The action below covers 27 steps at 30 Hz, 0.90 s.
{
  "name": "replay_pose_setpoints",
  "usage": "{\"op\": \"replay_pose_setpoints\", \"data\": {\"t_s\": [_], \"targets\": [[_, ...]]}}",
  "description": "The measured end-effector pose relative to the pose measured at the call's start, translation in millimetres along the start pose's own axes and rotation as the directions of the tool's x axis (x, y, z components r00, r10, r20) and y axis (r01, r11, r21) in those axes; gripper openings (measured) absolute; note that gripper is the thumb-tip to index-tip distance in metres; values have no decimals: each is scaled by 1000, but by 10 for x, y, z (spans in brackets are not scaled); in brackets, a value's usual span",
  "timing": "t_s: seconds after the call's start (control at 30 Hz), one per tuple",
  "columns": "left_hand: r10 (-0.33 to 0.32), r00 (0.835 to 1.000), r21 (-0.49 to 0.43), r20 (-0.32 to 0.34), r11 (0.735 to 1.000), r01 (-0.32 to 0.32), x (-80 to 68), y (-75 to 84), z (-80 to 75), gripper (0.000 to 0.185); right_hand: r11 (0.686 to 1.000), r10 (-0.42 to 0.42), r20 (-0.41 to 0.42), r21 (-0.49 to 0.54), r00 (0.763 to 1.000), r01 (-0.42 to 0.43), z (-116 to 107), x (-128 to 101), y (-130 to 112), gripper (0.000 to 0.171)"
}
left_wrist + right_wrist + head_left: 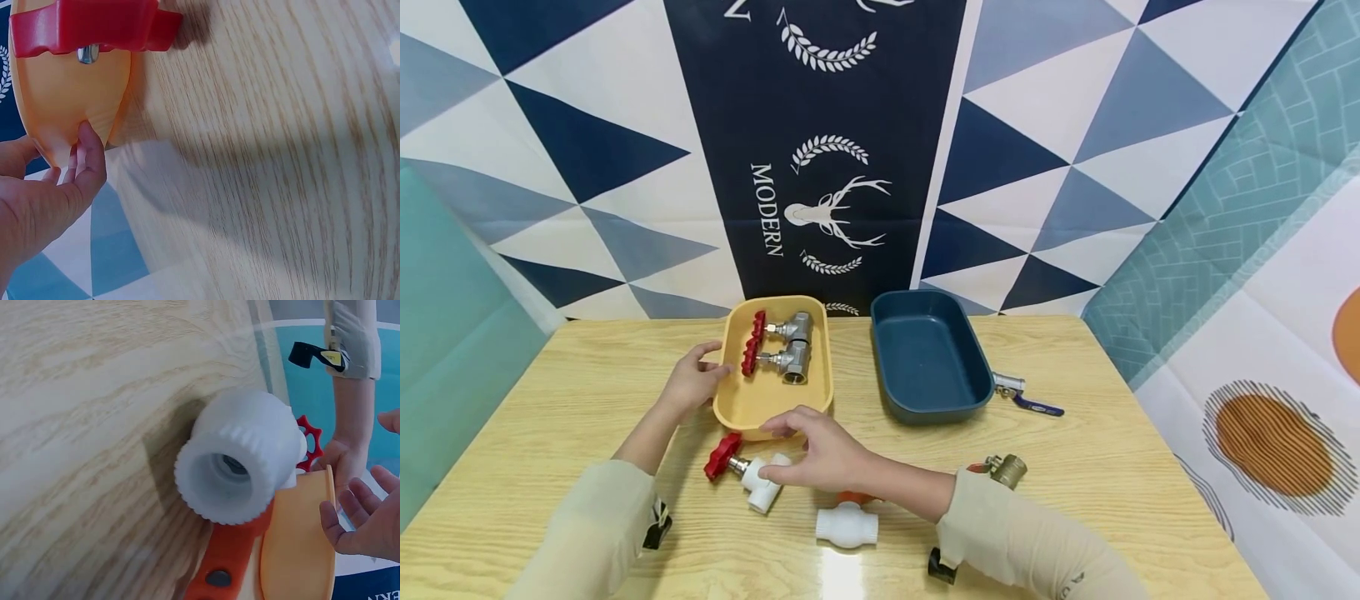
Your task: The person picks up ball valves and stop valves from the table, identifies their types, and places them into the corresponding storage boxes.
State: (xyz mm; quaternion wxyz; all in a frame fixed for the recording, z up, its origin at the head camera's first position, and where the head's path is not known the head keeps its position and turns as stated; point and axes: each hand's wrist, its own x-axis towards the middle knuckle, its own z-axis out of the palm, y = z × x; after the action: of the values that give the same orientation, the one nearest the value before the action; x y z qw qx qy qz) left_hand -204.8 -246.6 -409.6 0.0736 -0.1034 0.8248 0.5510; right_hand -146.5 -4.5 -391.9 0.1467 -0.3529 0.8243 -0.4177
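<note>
A yellow plastic bin [767,407] holds two metal valves [793,348] with red handwheels [752,343]. At its left side my left hand [694,379] pinches the rim between thumb and fingers; the left wrist view shows these fingers [92,159] against the bin wall. My right hand [827,454] is at the bin's front edge, thumb apart from the fingers, holding nothing. Partly beneath it lies a white plastic valve [763,482] with a red handwheel. Nearer the front is a white ball valve [240,456] with an orange lever [219,569].
To the right of the yellow bin stands a dark blue bin [928,354] with nothing inside. A metal valve with a blue lever [1037,406] lies beside it. A brass valve [1009,471] is partly hidden by the right sleeve. Patterned cloth [850,167] hangs behind the wooden table [1075,533].
</note>
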Motion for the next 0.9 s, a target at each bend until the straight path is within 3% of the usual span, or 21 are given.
{"op": "replay_pose_setpoints", "data": {"t_s": [0.37, 0.57, 0.9], "targets": [[8, 1000, -22, -5, 1000, -8, 10, -16, 14, 56, 999, -18, 28, -42, 999, 19, 121, -26, 19, 49], [4, 1000, -22, -4, 1000, -4, 0, 2, 11, 57, 990, -73, 10, -117, 997, 73, 181, -30, 24, 48], [-6, 1000, -10, -2, 1000, 6, 3, 8, 2, 57, 975, -86, -20, -208, 996, 80, 249, -11, 42, 48]]}}
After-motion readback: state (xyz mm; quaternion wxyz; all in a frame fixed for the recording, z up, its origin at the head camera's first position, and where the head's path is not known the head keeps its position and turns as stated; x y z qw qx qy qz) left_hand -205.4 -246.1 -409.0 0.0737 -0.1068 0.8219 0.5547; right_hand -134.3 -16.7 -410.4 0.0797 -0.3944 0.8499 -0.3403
